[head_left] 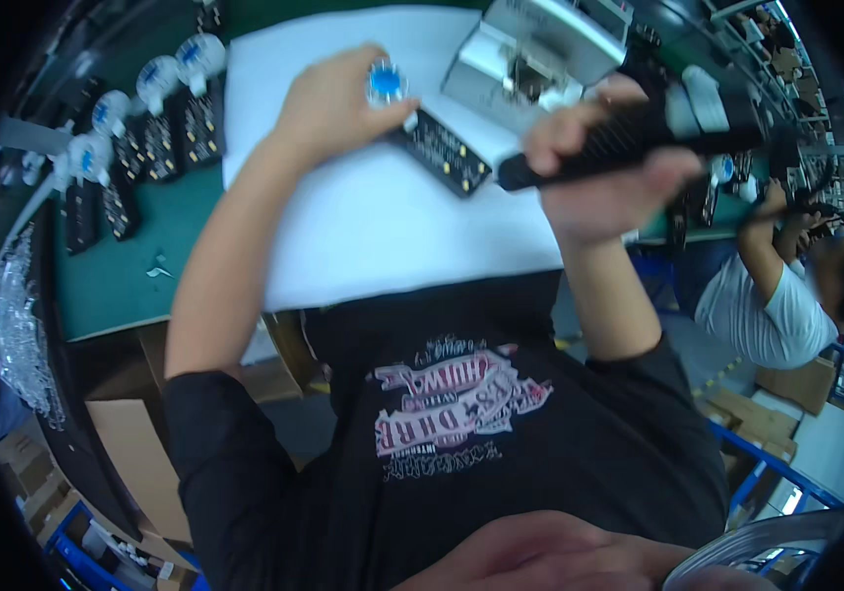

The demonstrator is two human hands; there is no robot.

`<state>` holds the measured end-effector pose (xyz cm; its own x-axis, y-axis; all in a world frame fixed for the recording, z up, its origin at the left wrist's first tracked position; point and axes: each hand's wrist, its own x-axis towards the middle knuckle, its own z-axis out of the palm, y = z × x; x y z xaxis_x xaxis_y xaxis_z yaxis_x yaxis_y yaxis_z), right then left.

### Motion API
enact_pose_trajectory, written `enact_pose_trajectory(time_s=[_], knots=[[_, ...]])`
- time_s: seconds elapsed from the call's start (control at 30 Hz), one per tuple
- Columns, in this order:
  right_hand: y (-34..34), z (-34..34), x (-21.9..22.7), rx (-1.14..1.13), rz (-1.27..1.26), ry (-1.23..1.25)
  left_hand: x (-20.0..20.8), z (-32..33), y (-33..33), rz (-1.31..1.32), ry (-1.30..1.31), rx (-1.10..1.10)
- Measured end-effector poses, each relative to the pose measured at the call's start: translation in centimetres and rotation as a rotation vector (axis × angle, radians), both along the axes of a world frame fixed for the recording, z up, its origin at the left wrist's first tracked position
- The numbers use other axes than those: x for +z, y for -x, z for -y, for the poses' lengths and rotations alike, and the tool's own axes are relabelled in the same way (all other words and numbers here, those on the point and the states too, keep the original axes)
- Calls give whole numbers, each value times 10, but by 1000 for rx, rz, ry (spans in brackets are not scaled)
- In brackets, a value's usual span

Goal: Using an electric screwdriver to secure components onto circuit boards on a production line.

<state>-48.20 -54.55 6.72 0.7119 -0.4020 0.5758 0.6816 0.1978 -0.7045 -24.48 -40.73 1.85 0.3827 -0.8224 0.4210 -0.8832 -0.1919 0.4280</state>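
Note:
My left hand (328,108) has its fingers closed around a round white piece with a blue centre (387,85). A black circuit board (445,153) with several gold pads extends from that piece, lying slanted over a white sheet (383,236). My right hand (604,182) is wrapped round a black handheld tool with a ribbed grip (609,138), its narrow end toward the board's near end but apart from it. Motion smears the right hand and the tool, so its exact kind is unclear.
A silver metal fixture (530,74) stands at the back of the sheet. Several similar boards with white discs (158,143) lie on the green mat (97,291) to the left. A clear plastic bag (23,335) hangs at far left. Another person (772,295) works at right.

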Motion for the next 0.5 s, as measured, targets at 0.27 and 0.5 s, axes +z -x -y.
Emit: enact_pose_trajectory(time_s=[0.27, 0.5], knots=[[94, 14, -35, -487, -36, 92, 60, 10, -88, -18, -195, 511], [82, 0, -33, -542, 2, 333, 52, 70, -226, 11, -594, 642]])
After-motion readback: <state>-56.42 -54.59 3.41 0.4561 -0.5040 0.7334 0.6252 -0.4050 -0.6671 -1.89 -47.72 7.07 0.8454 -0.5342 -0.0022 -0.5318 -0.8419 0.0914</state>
